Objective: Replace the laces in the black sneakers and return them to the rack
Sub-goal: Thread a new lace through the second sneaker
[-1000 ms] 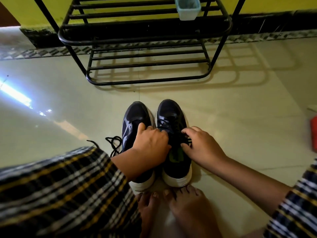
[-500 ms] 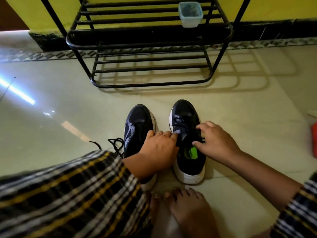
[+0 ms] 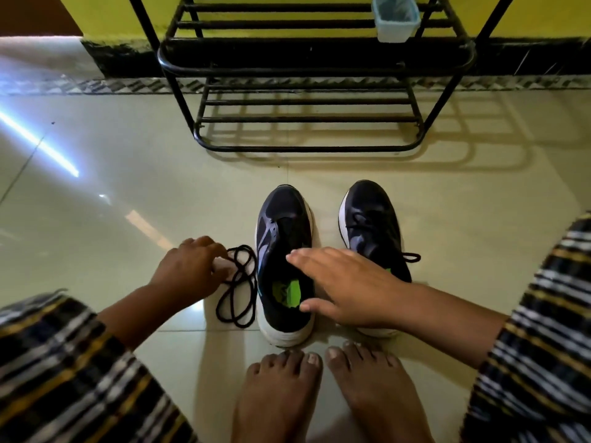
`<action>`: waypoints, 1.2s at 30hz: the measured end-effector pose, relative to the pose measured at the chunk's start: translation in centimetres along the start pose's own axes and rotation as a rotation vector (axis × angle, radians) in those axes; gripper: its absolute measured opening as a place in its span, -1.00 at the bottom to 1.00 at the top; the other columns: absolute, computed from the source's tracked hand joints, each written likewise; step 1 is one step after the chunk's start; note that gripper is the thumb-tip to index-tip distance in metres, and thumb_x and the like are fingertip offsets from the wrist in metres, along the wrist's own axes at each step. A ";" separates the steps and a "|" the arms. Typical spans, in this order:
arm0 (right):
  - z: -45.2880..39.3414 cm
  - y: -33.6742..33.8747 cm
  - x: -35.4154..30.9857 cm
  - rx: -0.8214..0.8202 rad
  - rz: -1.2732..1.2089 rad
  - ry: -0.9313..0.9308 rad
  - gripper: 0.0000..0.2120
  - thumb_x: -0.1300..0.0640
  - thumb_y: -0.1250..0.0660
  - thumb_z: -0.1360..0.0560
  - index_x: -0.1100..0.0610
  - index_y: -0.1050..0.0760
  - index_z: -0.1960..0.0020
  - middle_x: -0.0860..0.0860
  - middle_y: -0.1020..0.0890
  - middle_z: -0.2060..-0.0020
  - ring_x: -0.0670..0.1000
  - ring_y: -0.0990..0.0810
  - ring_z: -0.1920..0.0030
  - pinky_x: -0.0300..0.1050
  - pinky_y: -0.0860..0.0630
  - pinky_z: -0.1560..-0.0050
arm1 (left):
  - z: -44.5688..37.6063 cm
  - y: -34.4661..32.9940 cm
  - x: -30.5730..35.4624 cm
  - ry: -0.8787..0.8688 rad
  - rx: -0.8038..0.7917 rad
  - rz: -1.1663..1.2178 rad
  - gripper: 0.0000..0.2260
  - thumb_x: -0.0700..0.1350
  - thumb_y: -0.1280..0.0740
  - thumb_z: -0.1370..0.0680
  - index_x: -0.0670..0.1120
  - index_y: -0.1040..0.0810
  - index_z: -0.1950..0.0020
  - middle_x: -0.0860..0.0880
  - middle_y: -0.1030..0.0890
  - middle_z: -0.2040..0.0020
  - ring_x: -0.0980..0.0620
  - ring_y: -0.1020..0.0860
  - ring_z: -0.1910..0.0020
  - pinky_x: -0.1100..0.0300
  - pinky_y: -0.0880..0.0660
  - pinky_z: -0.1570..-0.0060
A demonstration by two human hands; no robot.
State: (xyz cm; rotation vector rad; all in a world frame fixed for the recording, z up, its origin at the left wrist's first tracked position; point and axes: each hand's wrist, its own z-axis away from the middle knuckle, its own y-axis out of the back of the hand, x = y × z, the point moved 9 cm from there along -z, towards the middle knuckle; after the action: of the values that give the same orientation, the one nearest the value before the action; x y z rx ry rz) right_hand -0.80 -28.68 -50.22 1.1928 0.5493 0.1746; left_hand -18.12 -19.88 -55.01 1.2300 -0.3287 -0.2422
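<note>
While left hand (image 3: 188,270) touches coiled lace (image 3: 238,289) | right hand (image 3: 345,286) flat

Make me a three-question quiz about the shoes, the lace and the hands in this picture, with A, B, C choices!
1. Where does the loose black lace lie?
A. on the rack
B. on the floor left of the left sneaker
C. inside the blue cup

2. What colour shows inside the left sneaker?
A. bright green
B. red
C. orange

3. How is the right hand?
A. curled in a fist
B. pinching a lace
C. open, fingers straight

Answers:
1 B, the lace coils on the tiles beside that shoe, at the left hand.
2 A, a green insole patch shows in the opening.
3 C, its fingers stretch flat across the shoe's opening.
</note>
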 end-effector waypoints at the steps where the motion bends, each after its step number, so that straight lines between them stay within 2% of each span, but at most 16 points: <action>1: -0.2 -0.3 0.1 -0.018 0.008 -0.011 -0.34 -0.20 -0.15 -0.55 0.00 0.01 -0.53 -0.09 -0.10 -0.51 -0.06 -0.12 -0.47 -0.07 -0.13 -0.41 | 0.2 -0.9 -0.2 0.000 -0.040 -0.010 -0.65 0.15 -0.32 -0.50 0.04 -0.51 -0.23 0.00 -0.51 -0.18 -0.06 -0.47 -0.15 0.08 -0.45 -0.05; 4: -0.6 -0.4 0.6 -0.023 -0.003 -0.052 -0.36 -0.21 -0.13 -0.55 -0.02 -0.03 -0.53 -0.09 -0.10 -0.51 -0.04 -0.15 -0.46 -0.06 -0.17 -0.38 | 0.5 -3.6 0.4 -0.018 -0.137 -0.025 -0.61 0.14 -0.34 -0.48 0.02 -0.45 -0.25 0.00 -0.47 -0.19 -0.04 -0.44 -0.19 0.13 -0.42 -0.06; 9: -0.9 -0.8 0.9 -0.053 -0.025 -0.090 -0.39 -0.21 -0.13 -0.55 -0.05 -0.04 -0.52 -0.09 -0.13 -0.48 -0.04 -0.18 -0.43 -0.08 -0.21 -0.36 | 0.3 -4.8 0.6 -0.069 -0.147 -0.046 -0.77 -0.02 -0.22 -0.56 -0.05 -0.51 -0.16 -0.03 -0.51 -0.10 -0.04 -0.44 -0.15 0.14 -0.41 0.02; 14: -0.8 -0.2 1.4 0.025 -0.065 -0.143 -0.50 -0.17 -0.12 -0.57 -0.02 -0.20 -0.44 -0.10 -0.33 -0.35 -0.05 -0.30 -0.34 -0.12 -0.27 -0.27 | 0.1 -3.9 1.0 -0.148 -0.131 -0.111 -0.78 -0.03 -0.18 -0.59 -0.10 -0.48 -0.15 -0.07 -0.53 -0.08 -0.07 -0.46 -0.10 0.13 -0.37 0.03; 17: -0.7 0.0 2.0 0.038 -0.052 -0.201 -0.57 -0.16 -0.12 -0.57 0.00 -0.30 -0.36 -0.08 -0.42 -0.26 -0.03 -0.36 -0.29 -0.09 -0.30 -0.23 | -0.8 -0.8 0.6 -0.067 -0.044 0.075 -0.80 -0.06 -0.19 -0.60 -0.17 -0.45 -0.09 -0.18 -0.58 0.00 -0.17 -0.52 0.02 0.05 -0.44 0.06; 20: -0.6 1.2 2.9 0.090 -0.099 -0.254 -0.53 -0.15 -0.18 -0.55 0.02 -0.28 -0.39 -0.05 -0.41 -0.29 0.00 -0.38 -0.30 -0.05 -0.34 -0.26 | -1.5 3.5 1.7 -0.078 0.110 0.362 -0.86 -0.08 -0.26 -0.58 -0.16 -0.44 0.00 -0.16 -0.62 0.12 -0.18 -0.57 0.12 0.00 -0.49 0.11; 22: -0.8 3.1 3.4 0.116 -0.140 -0.266 -0.37 -0.13 -0.26 -0.51 0.02 -0.12 -0.49 -0.02 -0.29 -0.41 0.01 -0.34 -0.36 -0.07 -0.33 -0.30 | -1.3 6.1 4.5 -0.169 0.129 0.476 -0.92 -0.09 -0.29 -0.56 -0.10 -0.46 0.04 -0.08 -0.62 0.17 -0.08 -0.58 0.15 0.08 -0.51 0.12; 23: -1.0 4.2 3.4 0.106 -0.174 -0.259 -0.27 -0.12 -0.31 -0.49 -0.01 -0.02 -0.52 -0.04 -0.21 -0.45 0.00 -0.31 -0.38 -0.10 -0.32 -0.30 | -1.0 7.1 6.3 -0.217 0.096 0.537 -0.94 -0.10 -0.31 -0.56 -0.06 -0.46 0.07 -0.04 -0.62 0.20 -0.01 -0.59 0.17 0.19 -0.50 0.16; 25: -1.6 6.3 3.7 0.058 -0.271 -0.255 -0.18 -0.10 -0.40 -0.43 -0.07 0.01 -0.52 -0.13 -0.20 -0.42 -0.08 -0.37 -0.28 -0.21 -0.33 -0.17 | -0.6 8.4 9.6 -0.279 0.002 0.647 -0.95 -0.12 -0.33 -0.55 -0.03 -0.48 0.09 0.04 -0.61 0.24 0.13 -0.59 0.25 0.37 -0.45 0.27; 26: -1.7 7.4 4.0 0.051 -0.304 -0.263 -0.26 -0.08 -0.41 -0.42 -0.07 -0.11 -0.49 -0.17 -0.29 -0.33 -0.12 -0.41 -0.18 -0.23 -0.34 -0.09 | -0.5 9.1 10.6 -0.283 -0.028 0.699 -0.96 -0.14 -0.35 -0.54 -0.04 -0.50 0.09 0.05 -0.62 0.26 0.18 -0.59 0.29 0.39 -0.45 0.30; 27: -1.7 8.3 4.3 0.045 -0.306 -0.267 -0.44 -0.06 -0.40 -0.44 -0.04 -0.31 -0.38 -0.17 -0.42 -0.20 -0.14 -0.46 -0.07 -0.22 -0.38 -0.01 | -0.6 9.6 10.9 -0.262 -0.054 0.761 -0.96 -0.15 -0.37 -0.52 -0.07 -0.52 0.09 0.04 -0.64 0.27 0.22 -0.59 0.33 0.41 -0.44 0.34; 28: -1.7 9.2 4.6 0.050 -0.290 -0.268 -0.68 -0.04 -0.38 -0.46 -0.01 -0.47 -0.18 -0.15 -0.54 -0.04 -0.13 -0.52 0.04 -0.21 -0.42 0.08 | -0.7 10.2 10.8 -0.230 -0.068 0.825 -0.95 -0.16 -0.38 -0.51 -0.10 -0.54 0.08 0.03 -0.65 0.27 0.24 -0.59 0.36 0.43 -0.42 0.38; 29: -1.4 10.1 4.9 0.055 -0.286 -0.275 -0.88 0.00 -0.34 -0.50 0.01 -0.53 0.02 -0.12 -0.59 0.15 -0.14 -0.55 0.18 -0.20 -0.45 0.18 | -0.9 11.1 10.7 -0.203 -0.076 0.878 -0.93 -0.16 -0.40 -0.50 -0.12 -0.55 0.07 0.00 -0.67 0.27 0.25 -0.58 0.39 0.46 -0.40 0.42; 31: -0.6 11.2 5.1 0.034 -0.300 -0.296 -0.82 0.05 -0.29 -0.54 0.01 -0.49 0.24 -0.07 -0.58 0.36 -0.15 -0.53 0.37 -0.21 -0.46 0.29 | -1.0 12.6 10.5 -0.180 -0.104 0.910 -0.91 -0.15 -0.40 -0.49 -0.15 -0.57 0.07 -0.01 -0.67 0.28 0.27 -0.52 0.47 0.46 -0.36 0.48; 34: 1.0 14.0 5.6 0.057 -0.255 -0.339 -0.77 0.04 -0.28 -0.55 0.02 -0.50 0.28 -0.05 -0.59 0.39 -0.12 -0.54 0.40 -0.13 -0.52 0.27 | -1.1 14.9 10.7 -0.204 -0.127 0.819 -0.92 -0.09 -0.37 -0.51 -0.08 -0.61 0.09 0.05 -0.67 0.28 0.26 -0.45 0.45 0.36 -0.38 0.43; 36: 2.2 16.9 5.9 0.123 -0.218 -0.357 -0.77 0.02 -0.30 -0.53 0.01 -0.51 0.29 -0.06 -0.59 0.41 -0.15 -0.55 0.42 -0.19 -0.46 0.33 | -1.0 16.8 11.0 -0.220 -0.117 0.769 -0.93 -0.10 -0.35 -0.52 -0.07 -0.61 0.06 0.05 -0.67 0.23 0.27 -0.46 0.42 0.32 -0.43 0.36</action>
State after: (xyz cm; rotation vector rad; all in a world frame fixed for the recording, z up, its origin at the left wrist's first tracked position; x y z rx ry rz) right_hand 7.95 -21.81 -35.99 1.2388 0.3750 -0.2575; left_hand -7.48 -17.54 -38.10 0.8868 -0.9334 0.2681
